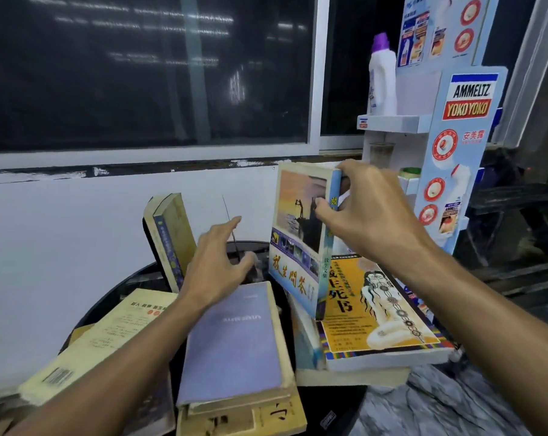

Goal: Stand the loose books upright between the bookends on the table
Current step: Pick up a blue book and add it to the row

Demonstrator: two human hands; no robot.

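Barely discernible behind left hand (216, 269), bookend (235, 247); book (297, 240) in grip of right hand (370, 221).

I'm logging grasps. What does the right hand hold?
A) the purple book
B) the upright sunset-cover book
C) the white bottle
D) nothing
B: the right hand grips the sunset-cover book by its spine, upright; the purple book lies flat.

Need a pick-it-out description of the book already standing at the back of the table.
Find the round black table below the dark window. At its back left, just beyond the left hand, one book stands on end, tilted left. Its dark blue spine and yellowed pages set it apart: the purple book lies flat, the sunset book is in the right hand.
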